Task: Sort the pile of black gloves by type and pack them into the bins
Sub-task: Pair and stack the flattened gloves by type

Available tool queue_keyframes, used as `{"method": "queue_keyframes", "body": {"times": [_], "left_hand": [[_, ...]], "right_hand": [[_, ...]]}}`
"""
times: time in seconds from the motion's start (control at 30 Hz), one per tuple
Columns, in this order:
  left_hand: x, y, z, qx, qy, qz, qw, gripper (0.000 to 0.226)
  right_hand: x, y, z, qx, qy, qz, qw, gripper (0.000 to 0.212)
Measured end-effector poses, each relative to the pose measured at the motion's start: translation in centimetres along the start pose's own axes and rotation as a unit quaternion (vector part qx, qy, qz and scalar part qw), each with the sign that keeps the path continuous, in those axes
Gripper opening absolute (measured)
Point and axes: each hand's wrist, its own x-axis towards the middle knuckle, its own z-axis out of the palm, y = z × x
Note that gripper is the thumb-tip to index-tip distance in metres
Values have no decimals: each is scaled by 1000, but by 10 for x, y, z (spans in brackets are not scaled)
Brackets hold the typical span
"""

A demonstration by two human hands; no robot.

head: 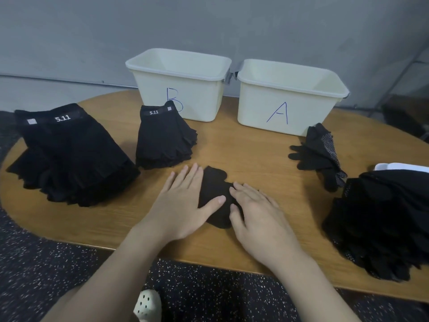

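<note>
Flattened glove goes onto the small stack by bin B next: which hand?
Probably left. The left hand lies flat on the glove on the side nearer the small stack; the right hand would cross over.

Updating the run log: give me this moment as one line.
left hand flat on glove | right hand flat on it | stack by bin B | bin A shows no gloves

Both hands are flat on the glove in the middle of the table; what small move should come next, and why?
Probably lift the glove onto the small 5.11 stack before bin B. Left hand and right hand press it flat, and its short, cut-off finger ends seem to match that fingerless stack rather than the dotted gloves near bin A.
</note>
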Motion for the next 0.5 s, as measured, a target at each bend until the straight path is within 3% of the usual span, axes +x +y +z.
{"method": "queue_keyframes", "body": {"times": [0.1,0.2,0.3,0.4,0.5], "left_hand": [[-3,2,1,-57,83,-48,994,78],[3,2,-1,-48,142,-70,986,51],[10,5,-8,-120,94,-61,986,26],[9,13,-8,-199,77,-11,977,21],[4,21,-12,-320,44,31,946,17]], "right_hand": [[2,-3,6,-16,61,6,998,42],[5,-4,10,-29,114,14,993,35],[9,0,5,-3,116,28,993,40],[10,9,0,65,76,-1,995,61],[12,17,-12,162,35,-22,986,81]]}}
